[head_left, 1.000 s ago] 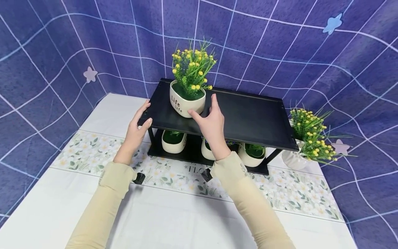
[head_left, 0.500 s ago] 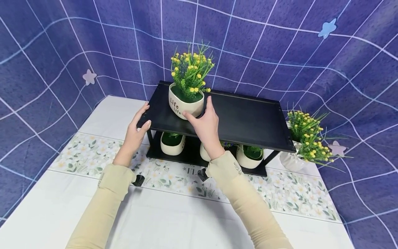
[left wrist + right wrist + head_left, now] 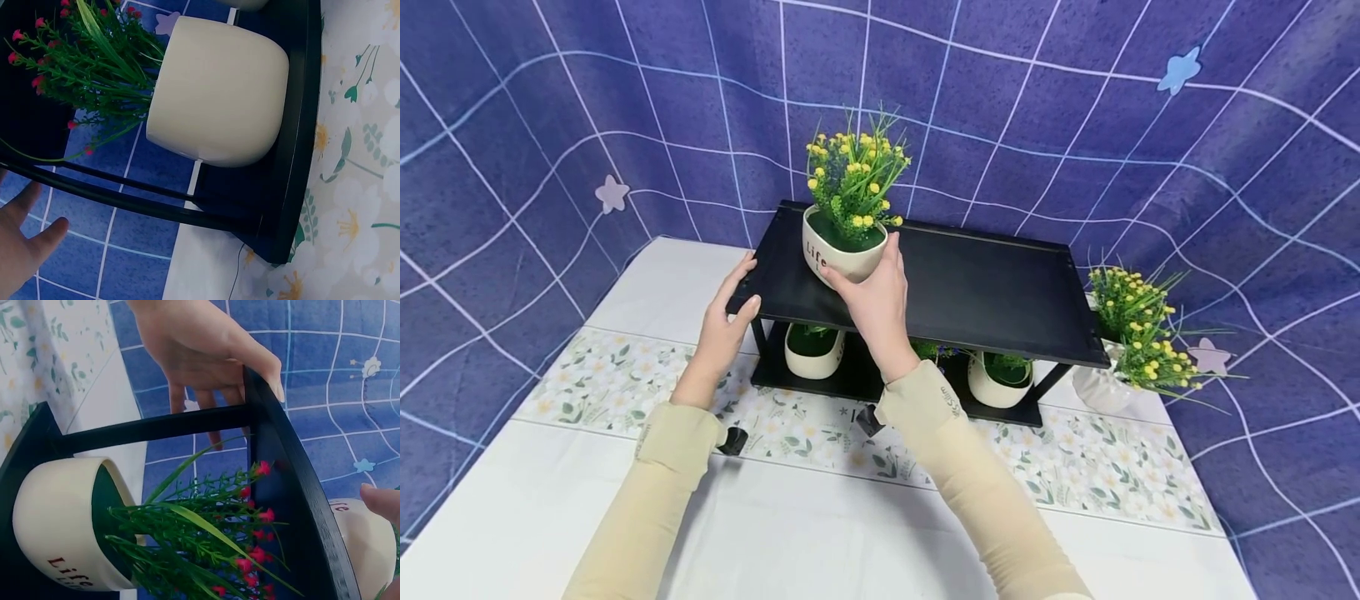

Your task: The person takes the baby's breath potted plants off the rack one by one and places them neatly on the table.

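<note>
On the upper board of a black two-tier shelf (image 3: 992, 283) stands a cream flower pot (image 3: 850, 260) with yellow flowers and lettering, near the left end. My right hand (image 3: 876, 304) grips this pot from the right, thumb across its front and fingers behind the right side. In the right wrist view its thumb shows beside the pot (image 3: 365, 547). My left hand (image 3: 722, 325) holds the shelf's left end. The right wrist view shows this left hand (image 3: 206, 353) with its thumb over the board's edge and the other fingers lower, beside the side bar (image 3: 156, 427).
Cream pots (image 3: 812, 357) stand on the lower tier, one with red flowers (image 3: 219, 90); my right arm partly hides that row. Right of the shelf is a white pot (image 3: 1102, 387) with yellow flowers. A patterned blue curtain (image 3: 985, 117) hangs behind the white table (image 3: 820, 533).
My right hand has moved left round the flower pot, its thumb sliding further across the lettering. My left hand stays at the shelf's end. The whole head view has shifted slightly.
</note>
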Demonstrator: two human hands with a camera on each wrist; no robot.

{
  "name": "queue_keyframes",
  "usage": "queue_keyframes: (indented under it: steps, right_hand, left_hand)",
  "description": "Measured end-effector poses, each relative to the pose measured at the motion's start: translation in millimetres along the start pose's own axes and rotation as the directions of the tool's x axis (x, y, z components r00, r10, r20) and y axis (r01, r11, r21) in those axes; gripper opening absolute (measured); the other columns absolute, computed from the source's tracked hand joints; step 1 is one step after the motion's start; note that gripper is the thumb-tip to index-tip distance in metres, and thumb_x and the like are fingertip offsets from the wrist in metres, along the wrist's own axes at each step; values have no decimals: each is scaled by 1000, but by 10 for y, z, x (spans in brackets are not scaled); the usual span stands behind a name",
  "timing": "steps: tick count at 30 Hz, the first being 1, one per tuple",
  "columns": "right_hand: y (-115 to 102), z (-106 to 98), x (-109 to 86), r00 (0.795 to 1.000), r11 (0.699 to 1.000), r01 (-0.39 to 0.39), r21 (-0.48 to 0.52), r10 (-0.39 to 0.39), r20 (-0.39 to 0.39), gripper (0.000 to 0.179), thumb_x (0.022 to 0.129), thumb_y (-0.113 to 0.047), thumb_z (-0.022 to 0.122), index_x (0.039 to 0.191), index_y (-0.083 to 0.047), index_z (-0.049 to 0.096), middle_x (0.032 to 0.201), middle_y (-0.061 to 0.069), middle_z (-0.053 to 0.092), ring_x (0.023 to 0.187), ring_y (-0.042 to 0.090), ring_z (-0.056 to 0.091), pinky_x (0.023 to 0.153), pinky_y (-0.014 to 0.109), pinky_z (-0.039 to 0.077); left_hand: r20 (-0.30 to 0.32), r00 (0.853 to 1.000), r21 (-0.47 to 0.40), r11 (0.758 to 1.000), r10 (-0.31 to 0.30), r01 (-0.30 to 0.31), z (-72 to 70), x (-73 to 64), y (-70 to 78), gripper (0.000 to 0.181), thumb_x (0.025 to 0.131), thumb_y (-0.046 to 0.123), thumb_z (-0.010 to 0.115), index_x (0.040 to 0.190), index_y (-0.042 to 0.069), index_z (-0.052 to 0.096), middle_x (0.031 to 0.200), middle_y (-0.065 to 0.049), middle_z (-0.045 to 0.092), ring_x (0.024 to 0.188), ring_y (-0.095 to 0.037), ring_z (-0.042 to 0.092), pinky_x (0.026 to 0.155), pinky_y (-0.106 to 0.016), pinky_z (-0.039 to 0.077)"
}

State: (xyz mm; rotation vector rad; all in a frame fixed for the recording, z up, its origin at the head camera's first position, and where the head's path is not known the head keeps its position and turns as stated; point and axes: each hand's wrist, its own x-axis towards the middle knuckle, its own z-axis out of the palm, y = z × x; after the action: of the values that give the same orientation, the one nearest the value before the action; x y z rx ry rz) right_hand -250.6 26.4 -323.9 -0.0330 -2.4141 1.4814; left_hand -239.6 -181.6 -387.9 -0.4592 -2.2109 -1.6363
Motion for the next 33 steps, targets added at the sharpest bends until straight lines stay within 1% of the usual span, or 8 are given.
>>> queue_keyframes:
  steps: [1, 2, 8, 12, 18, 26, 30, 33]
  right_hand:
    - [-4, 11, 3, 1000, 1000, -2, 2, 2, -7, 110, 77, -40, 80, 155, -1, 13, 159, 15, 26, 144, 29, 35, 115, 41, 35]
    - [-5, 21, 6, 1000, 1000, -6, 2, 6, -14, 110, 76, -40, 81, 155, -1, 14, 159, 15, 26, 143, 29, 35, 115, 41, 35]
    - [-4, 64, 42, 999, 999, -26, -29, 25, -38, 111, 75, -41, 81, 154, 0, 16, 158, 15, 30, 140, 30, 39, 112, 42, 39]
    - [-12, 73, 61, 998, 998, -41, -45, 39, -45, 110, 75, -43, 81, 154, -1, 17, 156, 16, 33, 138, 32, 43, 110, 44, 41]
    - [-9, 76, 61, 997, 997, -56, -46, 54, -54, 108, 75, -44, 81, 154, -3, 20, 153, 15, 37, 134, 33, 47, 107, 46, 43]
    - [32, 81, 55, 997, 999, -29, -28, 27, -68, 102, 76, -42, 81, 152, -4, 25, 147, 15, 44, 128, 32, 51, 104, 45, 46]
    - [22, 77, 61, 998, 999, -20, -26, 18, -66, 102, 75, -42, 81, 152, -4, 26, 145, 15, 45, 127, 32, 52, 103, 46, 46]
    - [17, 68, 68, 997, 999, -18, -28, 16, -72, 100, 74, -41, 82, 151, -5, 29, 143, 14, 47, 125, 32, 53, 102, 47, 47]
  left_hand:
    - [2, 1000, -1, 1000, -3, 3, 1, -9, 52, 54, 95, 9, 50, 146, -2, 38, 159, -17, 27, 150, -32, 18, 122, -54, 12]
    - [2, 1000, 0, 1000, 0, 0, 2, -13, 56, 54, 95, 10, 50, 146, -3, 38, 159, -17, 27, 150, -32, 18, 122, -53, 12]
    - [-9, 1000, -9, 1000, 12, -12, 6, -18, 47, 53, 95, 9, 50, 145, -4, 39, 158, -18, 28, 149, -33, 19, 122, -51, 13]
    - [-13, 1000, -1, 1000, 9, -9, 6, -16, 46, 53, 95, 10, 50, 145, -3, 39, 158, -16, 29, 149, -32, 19, 123, -48, 13]
    - [-12, 1000, -5, 1000, 8, -8, 10, -14, 43, 53, 95, 9, 50, 145, -3, 39, 158, -17, 28, 149, -33, 19, 123, -49, 13]
    - [-11, 1000, -1, 1000, 9, -9, 17, -14, 36, 52, 94, 7, 50, 145, -3, 39, 158, -17, 29, 149, -33, 20, 123, -49, 13]
    - [-12, 1000, 4, 1000, 1, -1, 14, -8, 48, 53, 95, 8, 50, 145, -2, 39, 159, -16, 28, 149, -31, 20, 123, -49, 13]
    - [-11, 1000, 2, 1000, -7, 7, 11, -4, 56, 53, 95, 8, 50, 146, -2, 38, 159, -15, 28, 150, -31, 19, 122, -50, 13]
